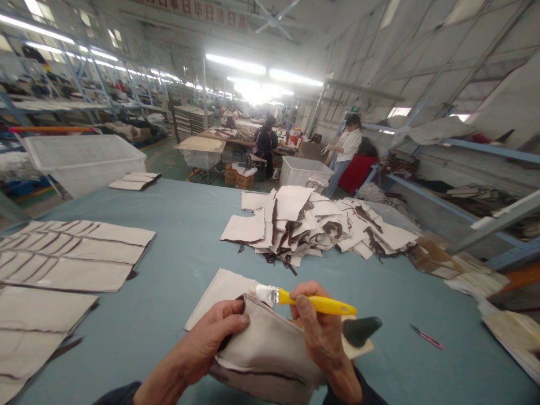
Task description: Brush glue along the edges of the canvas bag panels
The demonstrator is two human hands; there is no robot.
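Observation:
A beige fabric piece (270, 343) with dark edging is held up near the table's front edge. My left hand (211, 337) is closed on its upper left corner, thumb on top. In my right hand (318, 332) is a yellow-handled brush (333, 305), its white-coated bristles touching the top edge of the piece close to my left thumb. Behind the held piece, another flat beige piece (221, 289) lies on the table. Just right of my right hand, a dark green cone-shaped object (361, 331) rests on a pale yellowish piece, partly hidden by the hand.
Beyond my hands is a loose heap of beige pieces (291, 205) on the blue-green table (185, 225). Overlapping pieces (97, 264) line the left side. A pink cutter (426, 336) lies at right. Two people (348, 143) (266, 140) are across the room, near white bins (304, 171).

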